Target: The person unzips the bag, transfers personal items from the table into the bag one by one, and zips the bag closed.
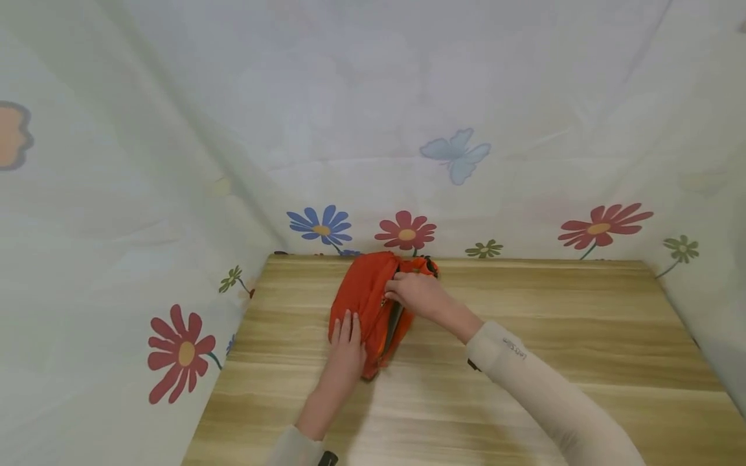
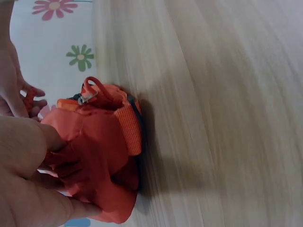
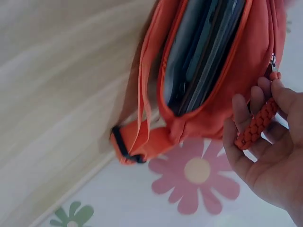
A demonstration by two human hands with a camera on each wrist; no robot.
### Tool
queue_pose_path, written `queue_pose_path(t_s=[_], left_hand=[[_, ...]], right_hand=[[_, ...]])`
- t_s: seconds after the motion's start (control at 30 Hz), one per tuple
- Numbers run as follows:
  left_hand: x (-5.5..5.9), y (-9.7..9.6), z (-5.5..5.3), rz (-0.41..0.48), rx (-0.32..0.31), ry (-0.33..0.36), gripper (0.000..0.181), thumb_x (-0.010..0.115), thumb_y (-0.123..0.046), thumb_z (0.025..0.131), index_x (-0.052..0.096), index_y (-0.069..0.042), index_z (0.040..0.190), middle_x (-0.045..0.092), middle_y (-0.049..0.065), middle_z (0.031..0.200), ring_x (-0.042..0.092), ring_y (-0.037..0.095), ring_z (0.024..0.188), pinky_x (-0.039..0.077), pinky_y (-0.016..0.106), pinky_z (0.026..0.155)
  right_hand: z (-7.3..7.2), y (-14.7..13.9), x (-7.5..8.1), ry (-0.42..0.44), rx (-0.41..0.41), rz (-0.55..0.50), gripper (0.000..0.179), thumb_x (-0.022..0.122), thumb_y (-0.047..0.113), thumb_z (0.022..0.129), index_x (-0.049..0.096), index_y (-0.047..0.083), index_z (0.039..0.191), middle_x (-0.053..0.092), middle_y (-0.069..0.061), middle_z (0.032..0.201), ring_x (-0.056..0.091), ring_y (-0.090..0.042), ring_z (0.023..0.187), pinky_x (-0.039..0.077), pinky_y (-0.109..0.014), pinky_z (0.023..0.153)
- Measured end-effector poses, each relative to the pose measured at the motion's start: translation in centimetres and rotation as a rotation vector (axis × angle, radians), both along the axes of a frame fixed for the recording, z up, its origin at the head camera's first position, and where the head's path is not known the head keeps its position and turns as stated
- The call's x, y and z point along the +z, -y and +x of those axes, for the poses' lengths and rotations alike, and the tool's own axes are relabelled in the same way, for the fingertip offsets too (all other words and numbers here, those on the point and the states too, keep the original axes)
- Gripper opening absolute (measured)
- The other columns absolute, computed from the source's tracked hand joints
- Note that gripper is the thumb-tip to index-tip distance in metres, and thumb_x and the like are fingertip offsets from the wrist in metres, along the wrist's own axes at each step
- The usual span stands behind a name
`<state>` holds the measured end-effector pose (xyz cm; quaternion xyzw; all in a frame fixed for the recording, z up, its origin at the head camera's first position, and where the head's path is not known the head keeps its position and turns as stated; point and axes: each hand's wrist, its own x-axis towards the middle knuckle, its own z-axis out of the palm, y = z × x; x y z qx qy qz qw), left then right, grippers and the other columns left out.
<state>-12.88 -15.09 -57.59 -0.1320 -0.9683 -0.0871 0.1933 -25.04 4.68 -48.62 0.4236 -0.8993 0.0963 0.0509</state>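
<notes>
A red-orange waist bag [image 1: 362,275] lies near the table's back edge. My left hand [image 1: 346,356] holds its near left side, the fabric puckering between thumb and fingers in the left wrist view. At the bag's upper right, my right hand [image 1: 418,294] has its thumb and fingers on a braided orange zipper pull [image 3: 258,125]. That pull hangs by a small metal zipper slider [image 3: 273,60] on the outer pocket. Beside it the main compartment gapes, showing grey lining [image 3: 179,59] and dark, flat contents [image 3: 207,61]. An orange strap [image 3: 150,137] with a black buckle [image 3: 124,144] trails from the bag's end.
The wood-grain table [image 1: 542,323] carries the bag. Pale cloth walls [image 1: 350,129] printed with flowers and a blue butterfly rise behind and at both sides, close to the table's back edge.
</notes>
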Motion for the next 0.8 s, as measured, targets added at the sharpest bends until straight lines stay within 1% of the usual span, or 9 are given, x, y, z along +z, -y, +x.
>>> queue_pose_path(t_s=[0.07, 0.13, 0.27, 0.37, 0.47, 0.53, 0.63, 0.7, 0.8], left_hand=[[-0.2, -0.2, 0.0, -0.022, -0.002, -0.047, 0.06, 0.076, -0.004, 0.085, 0.05, 0.02, 0.133, 0.052, 0.038, 0.136, 0.051, 0.047, 0.131, 0.042, 0.056, 0.107], [-0.2, -0.2, 0.2, -0.024, -0.001, -0.073, 0.059, 0.077, -0.002, 0.083, 0.052, 0.019, 0.132, 0.053, 0.037, 0.135, 0.052, 0.046, 0.129, 0.043, 0.056, 0.106], [-0.2, 0.0, 0.5, 0.0, -0.018, -0.089, 0.059, 0.078, 0.0, 0.081, 0.053, 0.019, 0.13, 0.054, 0.037, 0.134, 0.053, 0.047, 0.128, 0.045, 0.056, 0.104], [-0.3, 0.1, 0.5, -0.006, -0.031, -0.099, 0.058, 0.077, 0.001, 0.081, 0.053, 0.019, 0.13, 0.054, 0.037, 0.134, 0.053, 0.047, 0.128, 0.045, 0.056, 0.104], [-0.4, 0.2, 0.4, 0.001, -0.042, -0.11, 0.058, 0.077, 0.002, 0.08, 0.053, 0.019, 0.13, 0.055, 0.037, 0.133, 0.053, 0.048, 0.128, 0.045, 0.057, 0.104], [-0.5, 0.2, 0.2, 0.015, -0.053, -0.118, 0.058, 0.076, 0.004, 0.079, 0.053, 0.019, 0.129, 0.055, 0.037, 0.132, 0.053, 0.048, 0.127, 0.045, 0.058, 0.103], [-0.5, 0.1, 0.2, 0.02, -0.074, -0.145, 0.058, 0.076, 0.005, 0.076, 0.055, 0.02, 0.127, 0.057, 0.036, 0.13, 0.054, 0.05, 0.125, 0.046, 0.058, 0.101], [-0.4, 0.2, 0.2, -0.024, -0.092, -0.171, 0.057, 0.077, 0.005, 0.073, 0.057, 0.02, 0.124, 0.059, 0.034, 0.127, 0.056, 0.049, 0.124, 0.047, 0.058, 0.1], [-0.3, 0.3, 0.4, -0.084, -0.104, -0.211, 0.058, 0.079, 0.003, 0.07, 0.058, 0.02, 0.122, 0.061, 0.03, 0.125, 0.057, 0.048, 0.122, 0.048, 0.058, 0.099]], right_hand=[[-0.9, -0.4, 0.2, -0.012, -0.03, -0.009, 0.014, 0.064, 0.028, 0.101, 0.074, 0.018, 0.102, 0.068, 0.0, 0.092, 0.067, -0.016, 0.08, 0.057, -0.031, 0.067], [-2.0, -0.7, 0.4, -0.007, -0.068, -0.013, 0.014, 0.063, 0.026, 0.101, 0.074, 0.017, 0.102, 0.068, -0.001, 0.092, 0.067, -0.018, 0.08, 0.056, -0.032, 0.067], [-4.2, -1.2, 0.7, 0.038, -0.168, 0.004, 0.02, 0.063, 0.026, 0.102, 0.075, 0.015, 0.112, 0.07, -0.006, 0.1, 0.069, -0.025, 0.084, 0.057, -0.039, 0.066], [-5.7, -1.3, 0.6, 0.076, -0.24, 0.015, 0.023, 0.062, 0.027, 0.103, 0.074, 0.014, 0.116, 0.07, -0.009, 0.102, 0.069, -0.028, 0.088, 0.058, -0.044, 0.068], [-7.0, -1.2, 0.3, 0.088, -0.299, 0.004, 0.022, 0.06, 0.029, 0.103, 0.074, 0.015, 0.112, 0.072, -0.006, 0.103, 0.069, -0.026, 0.093, 0.058, -0.045, 0.072], [-7.7, -1.1, -0.1, 0.085, -0.334, 0.002, 0.021, 0.06, 0.03, 0.103, 0.074, 0.016, 0.11, 0.072, -0.006, 0.101, 0.068, -0.026, 0.093, 0.058, -0.046, 0.073], [-8.4, -0.9, -0.6, 0.103, -0.379, -0.013, 0.021, 0.059, 0.031, 0.104, 0.074, 0.018, 0.11, 0.07, -0.006, 0.101, 0.068, -0.027, 0.094, 0.058, -0.046, 0.074], [-8.6, -0.6, -0.9, 0.108, -0.399, -0.01, 0.022, 0.058, 0.032, 0.104, 0.073, 0.018, 0.109, 0.069, -0.007, 0.1, 0.068, -0.028, 0.093, 0.057, -0.047, 0.074], [-8.9, -0.2, -1.2, 0.098, -0.413, -0.006, 0.023, 0.057, 0.033, 0.104, 0.074, 0.019, 0.112, 0.07, -0.007, 0.1, 0.068, -0.03, 0.091, 0.057, -0.047, 0.074]])
